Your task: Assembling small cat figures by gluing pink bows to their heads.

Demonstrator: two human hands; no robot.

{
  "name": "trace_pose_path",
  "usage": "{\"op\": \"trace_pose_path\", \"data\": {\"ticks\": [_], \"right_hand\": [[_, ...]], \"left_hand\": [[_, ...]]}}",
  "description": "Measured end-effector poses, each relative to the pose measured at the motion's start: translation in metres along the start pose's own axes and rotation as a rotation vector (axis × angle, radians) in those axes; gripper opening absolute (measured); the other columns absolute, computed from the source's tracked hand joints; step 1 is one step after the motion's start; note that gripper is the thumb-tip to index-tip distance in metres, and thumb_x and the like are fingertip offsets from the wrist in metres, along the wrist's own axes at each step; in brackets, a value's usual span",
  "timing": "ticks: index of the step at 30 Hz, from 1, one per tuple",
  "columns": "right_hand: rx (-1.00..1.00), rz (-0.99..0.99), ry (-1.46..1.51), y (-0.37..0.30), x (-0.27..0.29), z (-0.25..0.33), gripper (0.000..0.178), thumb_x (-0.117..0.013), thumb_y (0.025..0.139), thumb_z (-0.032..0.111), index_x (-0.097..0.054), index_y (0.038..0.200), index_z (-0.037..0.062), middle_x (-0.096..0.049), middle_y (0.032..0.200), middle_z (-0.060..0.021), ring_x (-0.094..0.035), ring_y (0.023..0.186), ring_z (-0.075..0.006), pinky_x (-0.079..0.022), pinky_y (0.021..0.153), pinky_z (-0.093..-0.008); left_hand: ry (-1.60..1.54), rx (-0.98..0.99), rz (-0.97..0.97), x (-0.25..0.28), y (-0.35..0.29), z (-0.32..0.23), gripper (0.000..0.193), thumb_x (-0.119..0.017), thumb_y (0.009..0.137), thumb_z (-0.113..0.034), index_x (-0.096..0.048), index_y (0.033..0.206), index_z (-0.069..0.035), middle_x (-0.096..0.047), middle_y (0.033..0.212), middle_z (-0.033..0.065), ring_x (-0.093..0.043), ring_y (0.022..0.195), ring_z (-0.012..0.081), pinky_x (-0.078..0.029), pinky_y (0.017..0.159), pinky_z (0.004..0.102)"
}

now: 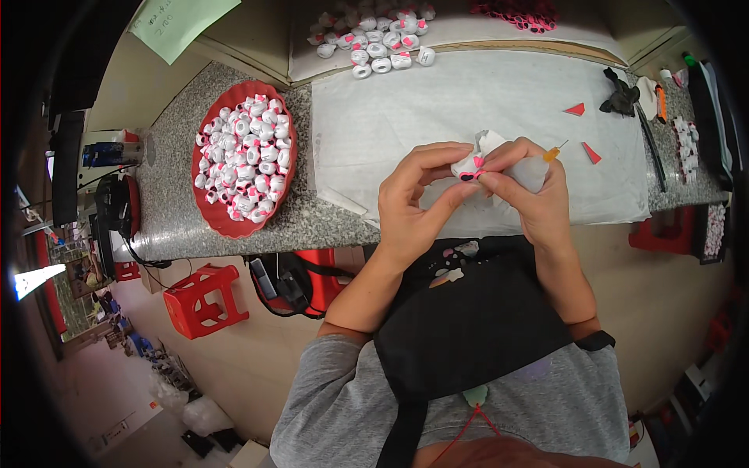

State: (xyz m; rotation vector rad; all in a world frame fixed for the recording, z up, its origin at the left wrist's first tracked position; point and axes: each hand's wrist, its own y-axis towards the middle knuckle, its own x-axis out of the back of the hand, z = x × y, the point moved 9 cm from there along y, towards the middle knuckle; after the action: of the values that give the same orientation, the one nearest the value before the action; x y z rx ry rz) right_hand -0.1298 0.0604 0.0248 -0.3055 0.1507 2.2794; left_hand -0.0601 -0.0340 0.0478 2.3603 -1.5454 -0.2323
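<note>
Over the white sheet, my left hand pinches a small white toy head with pink patches between thumb and fingers. My right hand is closed, its thumb and forefinger pressing a small pink-and-black piece against the head's near side. Held in the same right hand is a translucent squeeze bottle with an orange needle tip pointing up and to the right. A whitish crumpled bit shows just behind the fingertips; what it is, I cannot tell.
At left stands a red scalloped tray heaped with similar white heads. More white heads lie at the back, beside a pile of pink-and-black pieces. Two red scraps lie right on the white sheet, near a black crumpled item.
</note>
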Motion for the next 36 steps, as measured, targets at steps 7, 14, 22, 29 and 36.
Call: {"op": "trace_pose_path", "data": {"ticks": [7,14,22,29,36], "right_hand": [[0.096,-0.010,0.035,0.000,-0.001,0.010,0.021,-0.063,0.063,0.000,-0.051,0.081,0.0013,-0.050,0.068,-0.0033,-0.047,0.061,-0.0079,-0.038,0.052,-0.0191],[0.048,0.149,0.045,-0.001,-0.015,0.001,0.030,-0.062,0.061,-0.002,-0.050,0.089,-0.0034,-0.053,0.078,-0.0101,-0.050,0.061,-0.0109,-0.042,0.050,-0.0218],[0.069,0.109,0.103,-0.005,-0.012,0.002,0.025,-0.063,0.063,0.001,-0.056,0.086,-0.0026,-0.051,0.069,-0.0052,-0.048,0.058,-0.0095,-0.039,0.051,-0.0199],[0.044,0.112,0.171,-0.008,-0.012,0.000,0.024,-0.063,0.062,0.000,-0.055,0.085,-0.0033,-0.052,0.069,-0.0057,-0.050,0.058,-0.0103,-0.040,0.050,-0.0203],[0.037,0.129,0.188,-0.010,-0.012,-0.002,0.023,-0.063,0.063,-0.002,-0.054,0.084,-0.0037,-0.053,0.070,-0.0061,-0.051,0.058,-0.0105,-0.041,0.050,-0.0210]], "left_hand": [[-0.385,0.166,-0.003,0.002,-0.003,0.012,0.025,-0.052,0.070,0.007,-0.048,0.094,0.004,-0.049,0.099,0.0153,-0.050,0.089,0.0167,-0.041,0.075,0.0243],[-0.446,0.147,0.054,-0.002,-0.005,0.008,0.021,-0.052,0.070,0.007,-0.050,0.091,0.004,-0.052,0.095,0.0138,-0.050,0.089,0.0181,-0.041,0.077,0.0273],[-0.356,0.117,0.044,-0.002,-0.007,0.009,0.019,-0.056,0.067,0.005,-0.054,0.086,0.002,-0.055,0.089,0.0130,-0.052,0.087,0.0207,-0.041,0.075,0.0287],[-0.164,-0.053,0.119,-0.003,-0.005,-0.007,0.020,-0.059,0.066,0.003,-0.052,0.084,0.003,-0.054,0.088,0.0165,-0.052,0.086,0.0225,-0.041,0.074,0.0296],[-0.166,-0.006,0.032,0.001,-0.006,-0.007,0.019,-0.061,0.063,0.000,-0.057,0.081,0.000,-0.058,0.081,0.0101,-0.054,0.081,0.0215,-0.041,0.072,0.0298]]}}
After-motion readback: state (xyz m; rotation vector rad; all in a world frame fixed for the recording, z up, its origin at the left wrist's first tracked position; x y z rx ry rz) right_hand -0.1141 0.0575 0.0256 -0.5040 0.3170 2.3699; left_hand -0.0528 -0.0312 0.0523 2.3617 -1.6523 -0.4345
